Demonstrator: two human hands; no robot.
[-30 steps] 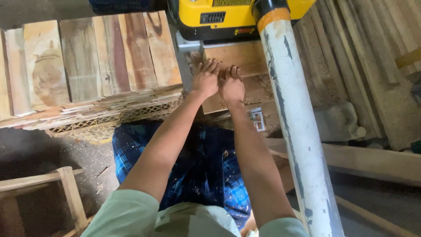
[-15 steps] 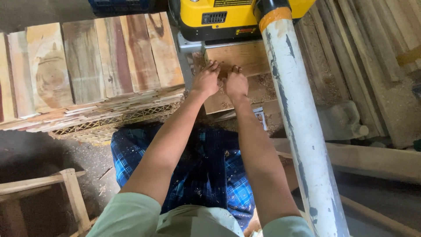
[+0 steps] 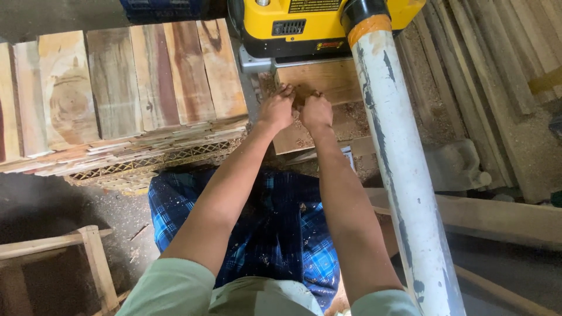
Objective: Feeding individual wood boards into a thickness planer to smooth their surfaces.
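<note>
Left hand and right hand, fingers curled, press a wooden board partly fed into the yellow thickness planer ahead; most board remains outside.

Stacked planks; white pipe; wooden frame.

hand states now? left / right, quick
Left hand: fingers curled, pressing on the wooden board at the yellow planer; no closed grip.
Right hand: the same, beside the left, on the board.
</note>
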